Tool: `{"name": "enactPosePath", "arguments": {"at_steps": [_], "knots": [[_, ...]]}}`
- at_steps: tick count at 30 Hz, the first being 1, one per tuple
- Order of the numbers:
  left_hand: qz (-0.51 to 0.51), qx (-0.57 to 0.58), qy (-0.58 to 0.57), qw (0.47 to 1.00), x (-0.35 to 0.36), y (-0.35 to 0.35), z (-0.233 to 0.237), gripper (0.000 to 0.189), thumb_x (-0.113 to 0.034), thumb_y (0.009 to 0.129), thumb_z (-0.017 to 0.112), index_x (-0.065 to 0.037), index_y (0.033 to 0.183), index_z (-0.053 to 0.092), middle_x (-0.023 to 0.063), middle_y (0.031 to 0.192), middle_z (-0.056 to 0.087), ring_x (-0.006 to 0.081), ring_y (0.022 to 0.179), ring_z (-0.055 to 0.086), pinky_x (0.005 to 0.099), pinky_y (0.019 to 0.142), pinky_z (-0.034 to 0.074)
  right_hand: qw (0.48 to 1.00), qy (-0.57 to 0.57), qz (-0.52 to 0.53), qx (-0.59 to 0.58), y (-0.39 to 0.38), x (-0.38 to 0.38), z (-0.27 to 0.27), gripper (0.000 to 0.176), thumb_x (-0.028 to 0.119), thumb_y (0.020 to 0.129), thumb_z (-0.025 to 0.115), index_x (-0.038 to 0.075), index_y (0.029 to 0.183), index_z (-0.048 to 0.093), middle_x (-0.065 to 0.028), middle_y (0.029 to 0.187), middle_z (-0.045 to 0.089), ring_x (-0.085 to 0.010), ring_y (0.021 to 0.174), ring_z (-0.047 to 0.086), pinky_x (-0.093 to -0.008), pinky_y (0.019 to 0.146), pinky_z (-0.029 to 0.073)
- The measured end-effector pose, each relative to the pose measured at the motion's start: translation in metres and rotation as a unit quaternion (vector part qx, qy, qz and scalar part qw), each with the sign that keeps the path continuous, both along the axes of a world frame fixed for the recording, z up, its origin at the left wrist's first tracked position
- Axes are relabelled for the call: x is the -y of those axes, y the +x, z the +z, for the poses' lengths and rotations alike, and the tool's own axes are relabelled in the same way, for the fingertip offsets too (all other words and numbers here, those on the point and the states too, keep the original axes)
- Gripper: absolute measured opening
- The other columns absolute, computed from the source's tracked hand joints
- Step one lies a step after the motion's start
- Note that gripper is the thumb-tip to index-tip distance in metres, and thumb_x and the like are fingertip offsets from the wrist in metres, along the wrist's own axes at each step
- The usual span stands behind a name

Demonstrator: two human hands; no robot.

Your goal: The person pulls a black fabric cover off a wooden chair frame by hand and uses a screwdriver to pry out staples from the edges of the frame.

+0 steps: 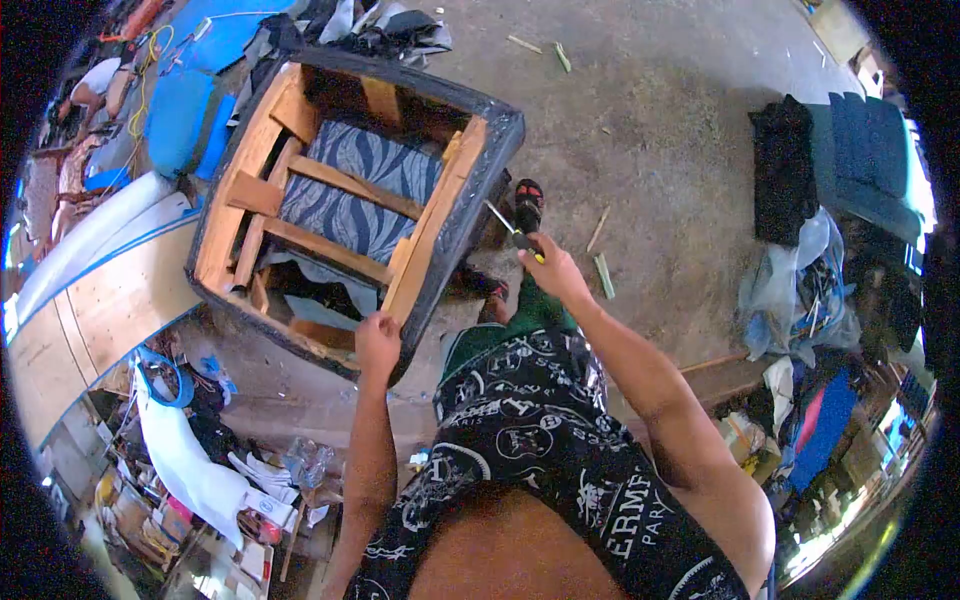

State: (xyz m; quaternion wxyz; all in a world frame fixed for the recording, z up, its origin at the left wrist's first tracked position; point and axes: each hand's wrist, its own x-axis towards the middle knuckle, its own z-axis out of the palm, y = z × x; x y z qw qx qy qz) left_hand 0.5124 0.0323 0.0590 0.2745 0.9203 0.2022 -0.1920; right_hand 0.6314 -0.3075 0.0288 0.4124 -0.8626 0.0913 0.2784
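An upturned upholstered seat frame [430,250] stands before me, with pale wooden rails, dark covering round its outer sides and grey wavy-patterned fabric [350,165] inside. My left hand [378,345] is closed on the frame's near edge, at the lower end of the right rail; its fingertips are partly hidden. In my right hand [555,270] is a screwdriver [522,240] with a black and yellow handle. Its metal shaft points up and left toward the frame's dark right side, the tip close to the covering. Whether the tip touches cannot be made out.
Wood slivers [604,275] lie on the concrete floor [660,150], near my sandalled feet. Blue padded pieces [180,120] and a plywood sheet [110,300] are at the left. At the right are dark cushions [865,160] and clear plastic wrapping [800,290].
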Motion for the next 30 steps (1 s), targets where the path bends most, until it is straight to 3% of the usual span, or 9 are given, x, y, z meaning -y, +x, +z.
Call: {"name": "enactPosePath", "arguments": {"at_steps": [4,7,9,12,15,17,25,28,30], "knots": [[-0.022,0.064,-0.002,0.998,0.027,0.086,-0.031,0.025,-0.017,0.085,0.068,0.001,0.101,0.065,0.0221,0.094,0.068,0.0405,0.089,0.063,0.0471,0.080,0.049,0.997,0.037,-0.046,-0.043,0.061,0.014,-0.015,0.050,0.041,0.093,0.061,0.010,0.132,0.052,-0.0263,0.111,0.065,-0.0463,0.104,0.061,-0.0500,0.087,0.050],[-0.071,0.131,0.033,0.988,0.050,0.155,-0.074,0.030,-0.024,0.091,0.066,-0.001,0.110,0.063,0.0183,0.098,0.069,0.0357,0.094,0.065,0.0431,0.083,0.050,0.998,0.014,-0.011,0.055,0.101,0.028,-0.047,0.050,0.040,0.095,0.058,0.016,0.137,0.050,-0.0267,0.114,0.064,-0.0466,0.107,0.060,-0.0498,0.088,0.050],[-0.037,0.084,0.004,0.996,0.070,0.199,-0.104,0.032,-0.028,0.093,0.063,-0.001,0.110,0.062,0.0195,0.099,0.069,0.0373,0.094,0.065,0.0442,0.084,0.050,0.995,0.010,-0.044,-0.085,0.137,0.030,-0.042,0.049,0.041,0.096,0.056,0.023,0.141,0.048,-0.0270,0.116,0.063,-0.0468,0.109,0.059,-0.0499,0.089,0.050],[0.005,0.000,-0.030,1.000,0.092,0.231,-0.135,0.037,-0.034,0.097,0.055,0.001,0.109,0.061,0.0236,0.098,0.067,0.0419,0.093,0.062,0.0482,0.083,0.048,0.997,-0.011,-0.028,-0.066,0.154,0.036,-0.069,0.048,0.043,0.096,0.055,0.029,0.141,0.048,-0.0285,0.107,0.065,-0.0484,0.102,0.060,-0.0509,0.086,0.051],[-0.016,-0.081,-0.008,0.997,0.099,0.239,-0.149,0.045,-0.039,0.100,0.047,0.002,0.107,0.062,0.0284,0.095,0.064,0.0464,0.093,0.060,0.0528,0.081,0.046,0.995,-0.005,-0.026,-0.093,0.164,0.042,-0.079,0.048,0.043,0.096,0.055,0.031,0.142,0.048,-0.0296,0.100,0.065,-0.0491,0.097,0.062,-0.0521,0.082,0.051],[-0.047,0.011,0.010,0.999,0.098,0.233,-0.158,0.043,-0.038,0.100,0.047,0.002,0.106,0.063,0.0285,0.095,0.064,0.0472,0.093,0.059,0.0540,0.081,0.046,0.992,0.002,-0.029,-0.119,0.162,0.046,-0.080,0.048,0.042,0.096,0.055,0.032,0.142,0.047,-0.0301,0.096,0.065,-0.0494,0.093,0.062,-0.0529,0.080,0.051],[-0.014,-0.003,0.031,0.999,0.103,0.239,-0.159,0.047,-0.042,0.100,0.045,0.001,0.104,0.064,0.0271,0.100,0.064,0.0477,0.095,0.058,0.0532,0.082,0.046,0.996,-0.038,0.031,-0.074,0.165,0.045,-0.072,0.049,0.037,0.097,0.053,0.033,0.145,0.044,-0.0267,0.082,0.065,-0.0478,0.080,0.064,-0.0541,0.070,0.051],[0.004,-0.047,0.028,0.998,0.104,0.240,-0.158,0.048,-0.041,0.099,0.045,0.003,0.102,0.064,0.0282,0.101,0.064,0.0484,0.094,0.059,0.0535,0.081,0.047,0.993,-0.048,0.038,-0.101,0.175,0.042,-0.074,0.050,0.035,0.097,0.053,0.035,0.146,0.041,-0.0277,0.098,0.066,-0.0476,0.087,0.063,-0.0523,0.074,0.052],[0.006,-0.037,0.012,0.999,0.104,0.242,-0.157,0.049,-0.042,0.099,0.046,0.004,0.099,0.064,0.0295,0.101,0.064,0.0489,0.093,0.059,0.0541,0.080,0.047,0.991,-0.073,0.068,-0.089,0.177,0.044,-0.075,0.051,0.033,0.097,0.053,0.035,0.147,0.040,-0.0275,0.094,0.066,-0.0471,0.085,0.064,-0.0522,0.073,0.052]]}}
